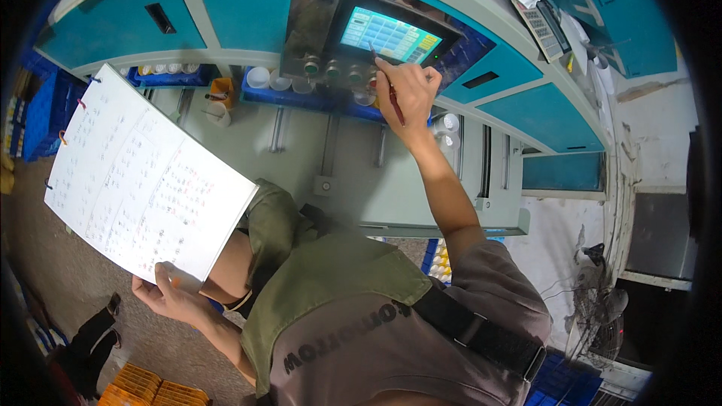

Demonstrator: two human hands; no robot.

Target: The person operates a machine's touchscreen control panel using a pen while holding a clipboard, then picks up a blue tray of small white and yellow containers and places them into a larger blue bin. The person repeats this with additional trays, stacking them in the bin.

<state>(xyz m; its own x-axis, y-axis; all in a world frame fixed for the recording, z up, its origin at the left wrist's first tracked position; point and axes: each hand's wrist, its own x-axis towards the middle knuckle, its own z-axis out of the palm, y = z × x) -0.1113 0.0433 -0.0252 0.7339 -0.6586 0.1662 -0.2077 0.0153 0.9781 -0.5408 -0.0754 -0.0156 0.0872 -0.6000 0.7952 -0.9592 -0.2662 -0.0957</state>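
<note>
A sheaf of white handwritten pages [143, 173], bound with small rings along one edge, is held out on the left. My left hand [167, 297] grips its lower edge, thumb on top and fingers underneath. In front of me a touch screen [391, 34] glows in a dark panel on a teal and grey machine. My right hand [408, 94] is closed around a dark red pen [397, 105], whose tip points at the lower part of the screen. Whether the tip touches the glass I cannot tell. A row of round buttons [332, 69] sits just below the screen, left of that hand.
Under the panel, blue trays [259, 94] hold white cups, with an orange container [222, 90] beside them on the pale machine bed [301, 158]. A calculator [540, 28] lies on the ledge at right. Orange crates [150, 389] and another person's legs [94, 338] are at lower left.
</note>
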